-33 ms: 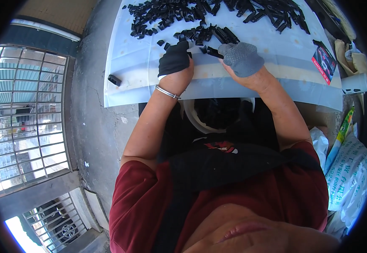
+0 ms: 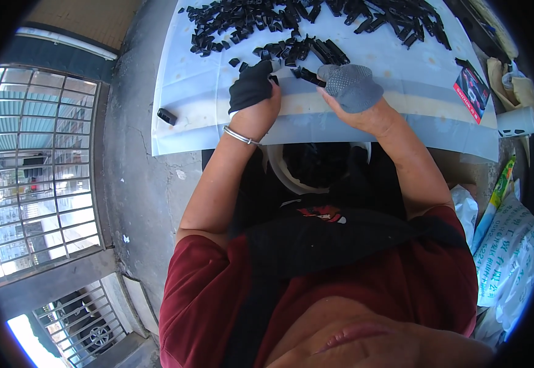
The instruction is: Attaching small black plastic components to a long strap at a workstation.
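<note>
My left hand (image 2: 253, 92), in a black fingerless glove, is closed over the near part of the white-covered table (image 2: 205, 132). A small black plastic piece (image 2: 274, 80) pokes out by its thumb. Across a short gap, my right hand (image 2: 354, 91) wears a grey dotted glove and grips a longer black plastic piece (image 2: 308, 76) that points toward the left hand. Just beyond the hands lie small black plastic caps (image 2: 273, 49) and several long black plastic pieces (image 2: 329, 51) side by side. The gloves hide most of the fingers.
Larger heaps of small black parts (image 2: 230, 24) and long black parts (image 2: 411, 21) cover the far table. One black piece (image 2: 166, 116) lies alone at left. A red-and-black card (image 2: 472, 95) is at right, near a white cup (image 2: 518, 122). A white bucket (image 2: 277, 172) stands below the table edge.
My left hand has shifted slightly left, toward me. The right hand and its long piece are almost where they were, so the gap between the hands is a little wider.
</note>
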`<action>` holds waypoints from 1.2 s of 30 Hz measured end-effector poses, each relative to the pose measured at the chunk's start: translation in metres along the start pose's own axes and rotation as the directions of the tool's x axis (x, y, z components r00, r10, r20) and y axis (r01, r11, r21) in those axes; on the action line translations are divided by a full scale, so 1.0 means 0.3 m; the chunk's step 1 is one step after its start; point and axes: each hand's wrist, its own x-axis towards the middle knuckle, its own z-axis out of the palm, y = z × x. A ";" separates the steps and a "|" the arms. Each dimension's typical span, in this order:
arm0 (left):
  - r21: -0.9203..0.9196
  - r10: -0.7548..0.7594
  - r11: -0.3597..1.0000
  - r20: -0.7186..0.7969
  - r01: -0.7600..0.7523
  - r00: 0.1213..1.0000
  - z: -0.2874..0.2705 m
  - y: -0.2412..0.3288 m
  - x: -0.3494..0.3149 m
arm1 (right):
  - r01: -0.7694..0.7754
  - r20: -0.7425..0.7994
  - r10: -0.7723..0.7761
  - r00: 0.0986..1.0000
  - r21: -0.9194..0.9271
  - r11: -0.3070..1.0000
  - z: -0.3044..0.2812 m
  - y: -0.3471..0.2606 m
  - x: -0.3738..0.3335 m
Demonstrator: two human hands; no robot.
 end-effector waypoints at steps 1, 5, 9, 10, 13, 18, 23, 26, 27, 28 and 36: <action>-0.001 0.001 1.000 -0.001 -0.001 1.000 -0.009 0.006 -0.009 | 0.000 -0.001 0.000 1.000 -0.002 1.000 0.005 -0.006 -0.004; -0.652 -0.436 0.546 0.315 0.526 0.843 -0.003 0.031 -0.062 | 0.150 -0.125 -0.138 0.982 0.093 0.984 0.011 -0.070 -0.001; -0.808 -0.377 -0.026 0.553 0.588 0.743 -0.003 0.111 -0.086 | 0.204 -0.125 -0.203 0.971 -0.005 0.979 0.056 -0.069 0.002; -0.816 -0.365 -0.112 0.565 0.568 0.740 -0.001 0.115 -0.088 | 0.204 -0.124 -0.203 0.971 -0.005 0.979 0.055 -0.066 0.003; -0.795 -0.399 -0.253 0.604 0.551 0.690 -0.020 0.134 -0.071 | 0.148 -0.165 -0.133 0.977 0.079 0.986 0.032 -0.045 0.006; -0.788 -0.464 0.243 0.417 0.565 0.781 -0.037 0.058 -0.075 | 0.050 -0.129 -0.095 0.987 -0.314 0.948 -0.068 -0.012 0.023; -0.430 -0.526 0.728 0.150 0.535 0.837 -0.043 0.050 -0.061 | 0.068 -0.147 -0.057 0.987 0.073 0.995 -0.027 0.003 0.005; -0.026 -0.182 0.983 -0.132 0.180 0.975 -0.022 0.006 -0.062 | 0.034 -0.107 0.009 0.994 0.394 0.918 0.008 0.032 0.006; 0.011 -0.160 0.987 -0.133 0.162 0.978 -0.017 -0.006 -0.058 | 0.002 -0.064 0.038 0.997 0.537 0.844 0.012 0.042 0.008; 0.048 -0.137 0.988 -0.133 0.145 0.982 -0.015 -0.013 -0.057 | 0.002 -0.063 0.037 0.997 0.536 0.844 0.008 0.042 0.008; -0.300 -0.466 0.828 0.103 0.474 0.879 -0.042 0.021 -0.031 | -0.199 0.179 0.107 0.978 0.953 0.228 -0.008 0.038 0.011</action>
